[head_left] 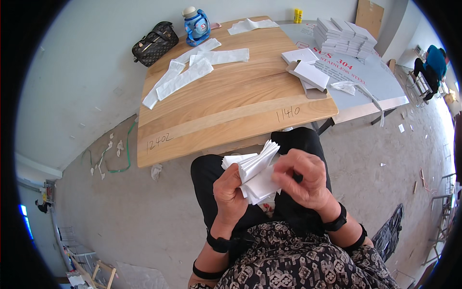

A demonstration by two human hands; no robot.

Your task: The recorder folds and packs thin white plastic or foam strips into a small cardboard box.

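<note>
White folded wad in the left hand, over the lap

So the white folded wad is up above the lap, just off the worktop's near edge, with its top layers fanned out. The left hand has it pinched at the lower left side, thumb on top. The right hand is curled right beside the other end, fingers bent in towards the thumb. It's a bit blurry, so I can't tell if those fingertips are pinching a layer or just near it.

On the wooden worktop, white strips lie loose towards the left edge, a couple overlapping. Blue bottle stands by the far-left corner, dark patterned bag next to it. Over by the right edge there are small white boxes, and past that edge a grey sheet carries a stack of white cartons.
</note>
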